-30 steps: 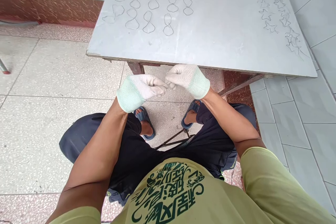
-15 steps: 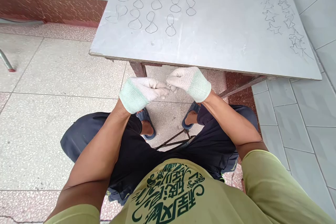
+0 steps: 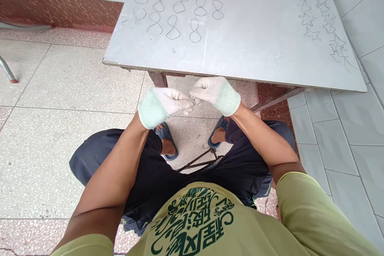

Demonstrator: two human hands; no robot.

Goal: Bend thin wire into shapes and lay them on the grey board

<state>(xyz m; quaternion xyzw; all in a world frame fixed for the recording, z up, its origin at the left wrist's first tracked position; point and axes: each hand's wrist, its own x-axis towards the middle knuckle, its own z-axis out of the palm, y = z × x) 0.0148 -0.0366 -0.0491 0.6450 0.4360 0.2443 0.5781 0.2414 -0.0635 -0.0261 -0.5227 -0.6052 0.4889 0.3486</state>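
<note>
Left hand (image 3: 163, 104): gloved, fingers pinching one end of the thin wire (image 3: 198, 104).
Right hand (image 3: 214, 93): gloved, fingers pinching its other end.
Wire: between both hands, below the desk (image 3: 255, 40) edge.
Desk: wire loops (image 3: 174, 8), wire stars (image 3: 324, 16).

The scene is lit evenly by soft daylight, shadows are kept faint, and straight edges are bowed outward.

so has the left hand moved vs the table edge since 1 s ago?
No real move: the left hand sits just below the table edge, fingertips meeting the right hand, as before.
</note>
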